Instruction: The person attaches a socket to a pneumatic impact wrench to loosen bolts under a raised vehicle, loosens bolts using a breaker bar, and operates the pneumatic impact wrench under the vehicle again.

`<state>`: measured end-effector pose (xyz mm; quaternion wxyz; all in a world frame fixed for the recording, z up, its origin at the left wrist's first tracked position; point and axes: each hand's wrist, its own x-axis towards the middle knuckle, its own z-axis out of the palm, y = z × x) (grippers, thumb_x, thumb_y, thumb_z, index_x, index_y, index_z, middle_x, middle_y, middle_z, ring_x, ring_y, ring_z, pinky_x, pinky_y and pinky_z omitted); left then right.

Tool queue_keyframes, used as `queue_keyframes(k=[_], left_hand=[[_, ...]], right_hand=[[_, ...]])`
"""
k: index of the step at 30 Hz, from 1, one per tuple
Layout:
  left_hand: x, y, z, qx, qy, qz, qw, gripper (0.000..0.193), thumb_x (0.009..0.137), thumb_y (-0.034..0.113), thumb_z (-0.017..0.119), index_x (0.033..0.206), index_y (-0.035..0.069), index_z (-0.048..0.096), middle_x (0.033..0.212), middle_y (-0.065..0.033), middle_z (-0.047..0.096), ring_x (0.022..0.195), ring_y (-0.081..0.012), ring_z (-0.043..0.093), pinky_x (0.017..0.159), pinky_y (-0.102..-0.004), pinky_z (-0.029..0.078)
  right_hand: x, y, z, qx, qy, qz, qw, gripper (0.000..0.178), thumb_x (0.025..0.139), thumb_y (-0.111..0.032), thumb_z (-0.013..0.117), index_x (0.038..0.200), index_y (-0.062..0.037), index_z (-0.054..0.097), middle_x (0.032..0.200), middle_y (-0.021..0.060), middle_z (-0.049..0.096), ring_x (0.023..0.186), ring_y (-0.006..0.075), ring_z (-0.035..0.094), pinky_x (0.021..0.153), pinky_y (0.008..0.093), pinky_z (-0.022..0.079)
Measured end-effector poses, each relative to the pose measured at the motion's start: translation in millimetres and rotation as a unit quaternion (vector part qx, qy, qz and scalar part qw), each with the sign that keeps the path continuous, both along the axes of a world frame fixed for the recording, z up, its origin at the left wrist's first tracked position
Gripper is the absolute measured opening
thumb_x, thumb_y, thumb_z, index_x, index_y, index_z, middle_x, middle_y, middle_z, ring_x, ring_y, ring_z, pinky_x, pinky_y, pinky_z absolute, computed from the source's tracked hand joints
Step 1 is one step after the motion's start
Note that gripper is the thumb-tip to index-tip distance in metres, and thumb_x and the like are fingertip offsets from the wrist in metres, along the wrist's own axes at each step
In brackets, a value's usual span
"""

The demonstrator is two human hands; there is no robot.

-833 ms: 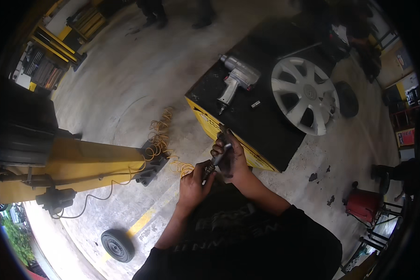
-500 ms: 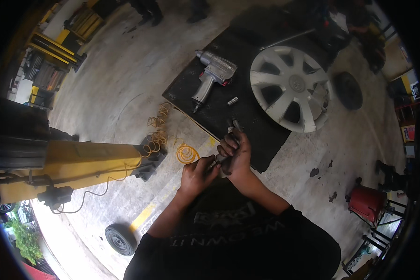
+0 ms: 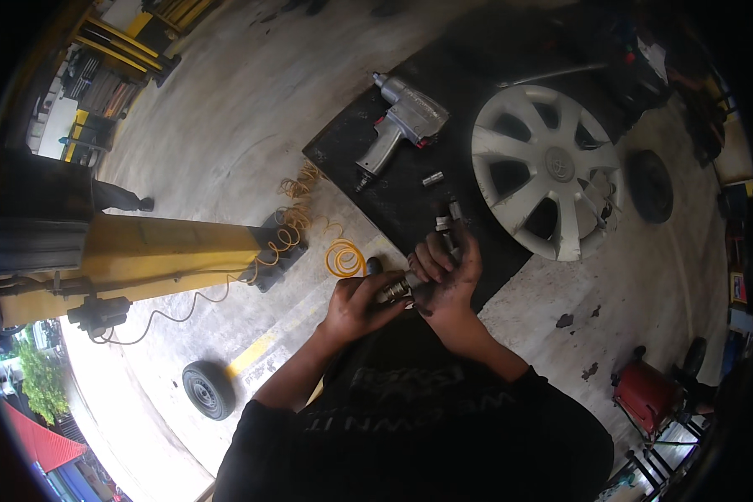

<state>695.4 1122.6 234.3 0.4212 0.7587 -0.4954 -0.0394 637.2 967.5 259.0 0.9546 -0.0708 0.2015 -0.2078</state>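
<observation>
Your left hand (image 3: 355,308): fingers curled tight around the near end of a small metal tool (image 3: 397,289).
Your right hand (image 3: 448,272): curled around the far side, with metal bits poking out past your fingers; you cannot tell if they are all one piece.
Metal tool: between your two hands, in front of your black shirt (image 3: 410,410), by the table's near edge.
Black tabletop (image 3: 343,144): flat, dark and dusty. On its left lies an air impact wrench (image 3: 406,121). A short shiny socket (image 3: 432,179) sits just beside it, to the right. A big silver wheel cover (image 3: 558,170) lies on the right, and a thin metal bar (image 3: 552,75) on the far side.
Floor (image 3: 234,109): grey, stained concrete. A wheel (image 3: 209,390) is near left, a black tire (image 3: 649,186) far right.
Left side: a long yellow beam (image 3: 167,259), with a curly orange hose (image 3: 343,258) near its end.
Right side: something red (image 3: 647,397) with black legs.
</observation>
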Motion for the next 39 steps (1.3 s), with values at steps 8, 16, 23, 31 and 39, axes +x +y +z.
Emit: queue_keyframes(k=[8,16,23,31,39], left_hand=[[32,10,25,-0.094,0.029,0.0,0.995,0.034,0.064,0.015,0.081,0.091,0.004,0.063,0.079,-0.0097,0.068,0.063,-0.0211,0.067,0.056,-0.029,0.052],[59,39,11,-0.072,0.139,-0.006,0.988,0.025,0.075,0.007,0.073,0.095,-0.001,0.06,0.083,-0.0107,0.066,0.072,-0.0175,0.068,0.066,-0.0266,0.054],[69,54,-25,-0.004,0.263,-0.02,0.965,0.029,0.085,0.008,0.063,0.109,-0.001,0.05,0.085,-0.0126,0.065,0.077,-0.0186,0.064,0.067,-0.0292,0.049],[70,76,-16,0.018,0.223,0.036,0.974,0.033,0.085,0.009,0.063,0.112,0.0,0.046,0.083,-0.0152,0.066,0.074,-0.0221,0.065,0.065,-0.0311,0.049],[92,103,-6,-0.038,0.239,0.05,0.969,0.041,0.083,0.004,0.065,0.117,0.001,0.042,0.087,-0.0133,0.063,0.071,-0.0172,0.063,0.061,-0.0273,0.048]], right_hand=[[22,31,19,-0.048,-0.038,-0.038,0.997,0.035,0.095,-0.037,0.042,0.119,-0.0123,0.05,0.052,-0.0086,0.024,0.042,0.0035,0.023,0.044,0.0197,0.027],[25,-7,22,-0.156,-0.124,-0.145,0.969,0.037,0.094,-0.037,0.046,0.115,-0.0077,0.053,0.054,-0.0072,0.032,0.043,0.0027,0.028,0.042,0.0189,0.026],[6,-41,-58,-0.836,0.362,0.074,0.406,0.061,0.076,-0.04,0.072,0.119,-0.0031,0.052,0.092,0.0182,0.061,0.087,0.0342,0.061,0.077,0.0413,0.048],[77,-15,-26,-0.776,0.379,0.03,0.503,0.062,0.077,-0.052,0.066,0.114,-0.0026,0.057,0.101,0.0264,0.06,0.101,0.0353,0.059,0.09,0.042,0.045],[185,-23,-57,-0.698,0.567,0.073,0.431,0.057,0.074,-0.052,0.068,0.097,0.0002,0.064,0.094,0.0191,0.066,0.092,0.0356,0.064,0.078,0.0416,0.053]])
